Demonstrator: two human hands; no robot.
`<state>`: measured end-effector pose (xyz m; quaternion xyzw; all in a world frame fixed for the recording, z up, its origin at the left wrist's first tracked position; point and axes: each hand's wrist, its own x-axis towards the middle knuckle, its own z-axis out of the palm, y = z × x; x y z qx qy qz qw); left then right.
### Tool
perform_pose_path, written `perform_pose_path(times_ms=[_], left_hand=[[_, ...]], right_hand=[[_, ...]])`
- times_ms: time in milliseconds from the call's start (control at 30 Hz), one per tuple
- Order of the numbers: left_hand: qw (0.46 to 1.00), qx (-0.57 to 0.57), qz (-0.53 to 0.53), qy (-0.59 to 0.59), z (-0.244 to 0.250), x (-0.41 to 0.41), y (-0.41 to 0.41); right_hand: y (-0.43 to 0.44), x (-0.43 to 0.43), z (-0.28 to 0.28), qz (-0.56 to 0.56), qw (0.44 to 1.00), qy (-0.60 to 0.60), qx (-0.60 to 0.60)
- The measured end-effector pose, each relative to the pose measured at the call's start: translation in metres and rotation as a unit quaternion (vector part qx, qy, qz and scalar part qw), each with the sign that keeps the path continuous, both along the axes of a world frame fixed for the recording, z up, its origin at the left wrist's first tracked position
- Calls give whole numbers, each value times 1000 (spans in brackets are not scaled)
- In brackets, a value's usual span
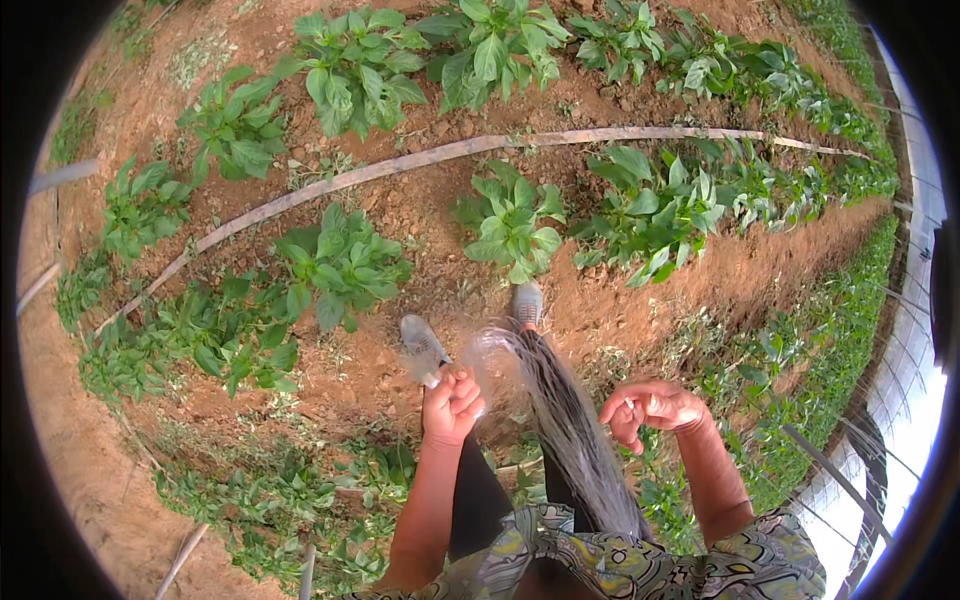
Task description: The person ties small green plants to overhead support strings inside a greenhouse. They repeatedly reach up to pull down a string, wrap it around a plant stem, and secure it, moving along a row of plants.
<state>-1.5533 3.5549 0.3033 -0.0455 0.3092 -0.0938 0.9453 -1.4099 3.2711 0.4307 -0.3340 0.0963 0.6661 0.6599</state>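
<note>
My left hand (455, 405) is closed in a loose fist in front of my left shoe, with a blurred translucent strand of plastic twine at its fingers. To the right, my right hand (652, 411) is curled, and a small white bit (628, 403) shows between its fingers; what it is cannot be made out. A bundle of thin, clear plastic twine (574, 435) hangs from my waist along my right leg, its looped upper end fanning out between the hands. Just beyond my feet grow two leafy pepper plants (514, 217), (341, 259).
A flat pale irrigation hose (442, 152) curves across the reddish soil (420, 202) between rows of pepper plants. More plants (660, 206) stand at right. Metal poles (836, 476) and a plastic greenhouse wall (911, 300) border the right side. Low greenery (255, 495) lies at lower left.
</note>
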Motion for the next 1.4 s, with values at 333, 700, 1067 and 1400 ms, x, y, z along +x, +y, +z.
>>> perform_pose_path(times_ms=[333,700,1067,1400], left_hand=[[652,512,-271,-489,336,100,-30],[925,310,68,-210,356,159,53],[897,313,-40,-308,380,225,63],[842,388,-125,-354,459,218,57]], right_hand=[[47,21,259,133,907,-255,308],[8,-64,219,-56,969,-81,228],[52,145,595,435,682,-575,-126],[89,-24,932,113,-25,-895,-432]])
